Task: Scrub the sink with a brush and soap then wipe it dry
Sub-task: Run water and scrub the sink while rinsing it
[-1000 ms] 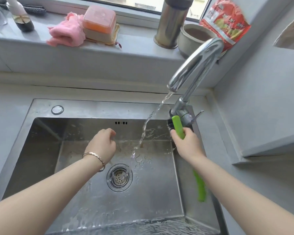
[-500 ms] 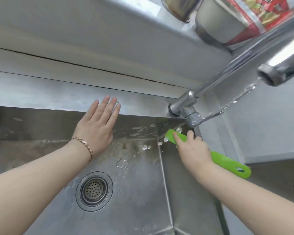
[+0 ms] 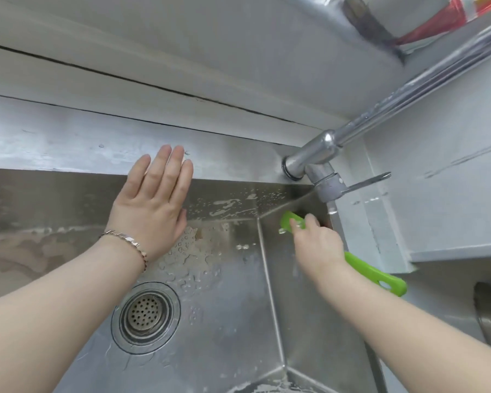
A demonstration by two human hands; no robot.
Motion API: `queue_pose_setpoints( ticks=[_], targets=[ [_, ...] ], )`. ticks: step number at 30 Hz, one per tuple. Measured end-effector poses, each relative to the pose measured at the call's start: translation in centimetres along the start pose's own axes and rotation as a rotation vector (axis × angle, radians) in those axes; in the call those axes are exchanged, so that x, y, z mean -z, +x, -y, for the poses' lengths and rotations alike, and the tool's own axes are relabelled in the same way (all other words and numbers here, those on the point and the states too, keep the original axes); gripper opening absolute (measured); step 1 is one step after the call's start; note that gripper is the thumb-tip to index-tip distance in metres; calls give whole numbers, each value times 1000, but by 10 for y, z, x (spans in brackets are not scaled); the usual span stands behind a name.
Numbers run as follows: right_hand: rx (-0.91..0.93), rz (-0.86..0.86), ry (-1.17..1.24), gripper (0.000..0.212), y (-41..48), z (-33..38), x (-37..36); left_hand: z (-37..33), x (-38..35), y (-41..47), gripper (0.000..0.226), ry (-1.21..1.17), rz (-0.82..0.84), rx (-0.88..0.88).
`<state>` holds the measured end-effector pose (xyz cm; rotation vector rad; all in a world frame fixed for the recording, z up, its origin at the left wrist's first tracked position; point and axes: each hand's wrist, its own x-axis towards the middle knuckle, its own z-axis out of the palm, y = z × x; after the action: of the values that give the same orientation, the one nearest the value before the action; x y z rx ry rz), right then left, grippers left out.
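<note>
Brush (image 3: 374, 275), 4 o'clock: bright lime green.
Sink (image 3: 68, 143): brushed silver-grey steel; dull brownish patches on back wall; clear droplets speckling centre.
Drain strainer (image 3: 145, 313), 7 o'clock: silver, dotted hole pattern, concentric rings.
Faucet (image 3: 318, 154), 2 o'clock: shiny chrome.
Bracelet (image 3: 128, 242), 9 o'clock: rose-gold, faceted links.
Packet (image 3: 442, 21), between 1 and 2 o'clock: red.
Wall (image 3: 182, 66), 12 o'clock: pale grey, thin dark line across.

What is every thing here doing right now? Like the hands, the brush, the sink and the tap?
Left hand: open, fingers straight, flat at the back wall.
Right hand: gripping the brush.
Brush: held, far end in the back right corner under the tap.
Sink: wet, dotted with drops.
Drain: strainer in place, not plugged.
Tap: spout out of view, cannot tell if running.
</note>
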<state>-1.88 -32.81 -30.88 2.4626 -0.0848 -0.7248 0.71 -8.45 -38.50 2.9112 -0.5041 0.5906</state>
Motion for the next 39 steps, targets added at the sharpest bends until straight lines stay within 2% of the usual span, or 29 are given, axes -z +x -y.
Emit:
queue_pose_setpoints(
  ticks=[1,4,6,8,10,12,14,17,21,23,25,26,27,29,31,32,33,36,39],
  targets=[
    [-26,-44,-32,53,-1,-4,-2,-1,-1,0,67,-3,-6,6],
    [47,-103,-63,57,-29,-2,-25,1,0,-1,67,2,-21,6],
    [60,1,-162,44,-33,-5,-18,1,-1,-1,68,2,-30,-10],
    [-27,-176,-127,49,-20,-16,7,0,-1,0,69,0,-35,-15],
    [-55,-127,-202,54,-18,-20,19,0,-1,0,70,-2,-41,-7],
    [-37,-196,-227,54,-33,-19,18,0,-2,-1,70,-1,-41,3],
    [-17,-100,-185,62,-38,-24,16,0,-2,-2,70,1,-34,9],
    [-62,-170,-50,60,-19,-24,30,-1,-1,-1,70,-5,-21,2],
    [-10,-148,-154,59,-5,-22,23,0,0,-2,70,18,-12,21],
    [-4,-249,-284,59,3,-18,12,0,-2,-2,70,33,-26,12],
    [-90,-135,-332,56,10,-4,1,0,-5,-2,69,56,-35,8],
    [17,-106,-261,55,20,0,-12,0,-5,-2,68,61,-41,11],
    [119,-175,-236,50,30,3,-35,-1,-6,-1,68,65,-46,12],
    [169,-192,-270,39,25,17,-56,-2,-6,-1,68,73,-60,13],
    [168,26,-293,52,6,31,-57,-3,-7,0,68,74,-77,13],
    [224,49,-320,53,4,27,-58,-3,-7,0,68,76,-85,13],
    [256,0,-310,48,13,25,-58,-3,-7,0,68,83,-93,10],
    [170,-67,-170,43,44,22,-29,-3,-8,-1,68,99,-94,2],
    [248,27,-190,44,31,32,-52,-1,-7,-1,68,116,-99,7]
  ],
)
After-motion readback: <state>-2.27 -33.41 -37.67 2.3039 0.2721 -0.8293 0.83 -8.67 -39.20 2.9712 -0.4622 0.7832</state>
